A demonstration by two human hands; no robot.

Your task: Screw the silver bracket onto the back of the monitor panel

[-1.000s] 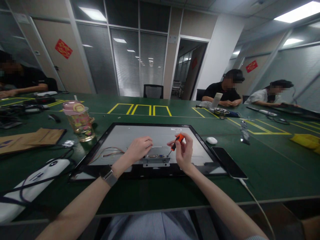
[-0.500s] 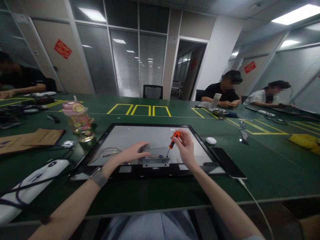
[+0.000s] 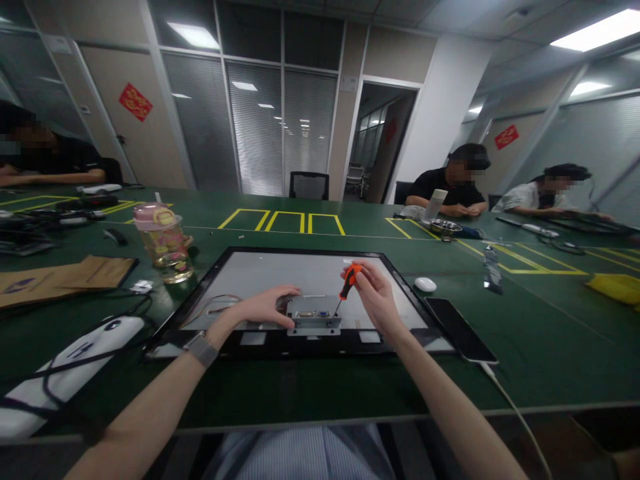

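Right hand (image 3: 376,300) pinches the orange screwdriver (image 3: 346,287) between thumb and fingers, its tip down on the metal bracket (image 3: 314,323) just left of the hand. Left hand (image 3: 265,307) lies flat, fingers together, on the monitor panel (image 3: 260,273) beside the bracket. Farther right lies a phone (image 3: 460,330), and behind it a white mouse (image 3: 425,285).

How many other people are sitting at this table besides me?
3. One person sits at the far left edge, one person in black sits at the far right side, and one person in white sits beside them further right. Others may be out of frame.
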